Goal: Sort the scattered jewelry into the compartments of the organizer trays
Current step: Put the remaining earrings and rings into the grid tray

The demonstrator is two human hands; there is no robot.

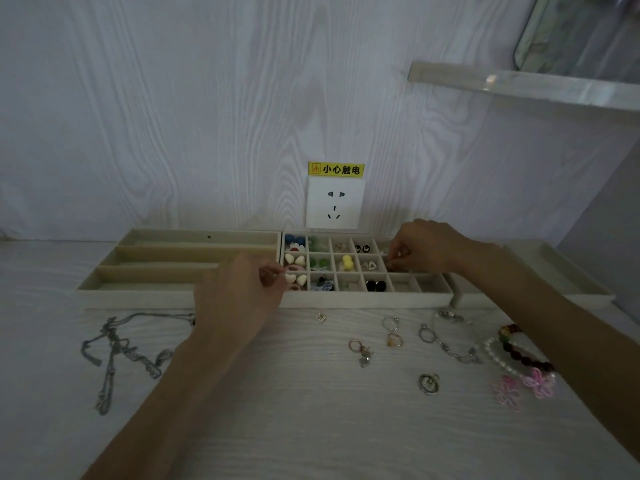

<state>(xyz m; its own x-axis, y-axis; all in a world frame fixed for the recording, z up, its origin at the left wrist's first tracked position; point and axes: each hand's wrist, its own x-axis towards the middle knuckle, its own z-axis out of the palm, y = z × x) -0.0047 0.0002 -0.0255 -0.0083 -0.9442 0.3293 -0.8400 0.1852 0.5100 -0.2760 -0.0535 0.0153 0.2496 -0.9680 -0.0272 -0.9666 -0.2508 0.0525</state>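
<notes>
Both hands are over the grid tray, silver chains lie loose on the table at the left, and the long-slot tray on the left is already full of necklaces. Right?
Not quite. The head view shows the long-slot tray with bare slots, no necklaces in them. The rest holds: left hand and right hand are at the grid tray, and the silver chains lie loose on the table at the left.

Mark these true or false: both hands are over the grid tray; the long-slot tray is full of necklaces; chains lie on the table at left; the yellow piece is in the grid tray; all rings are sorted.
1. Both hands over the grid tray: true; left hand, right hand.
2. Long-slot tray full of necklaces: false; no necklace shows in it.
3. Chains on the table's left: true.
4. Yellow piece in the grid tray: true.
5. All rings sorted: false; rings lie on the table.
</notes>
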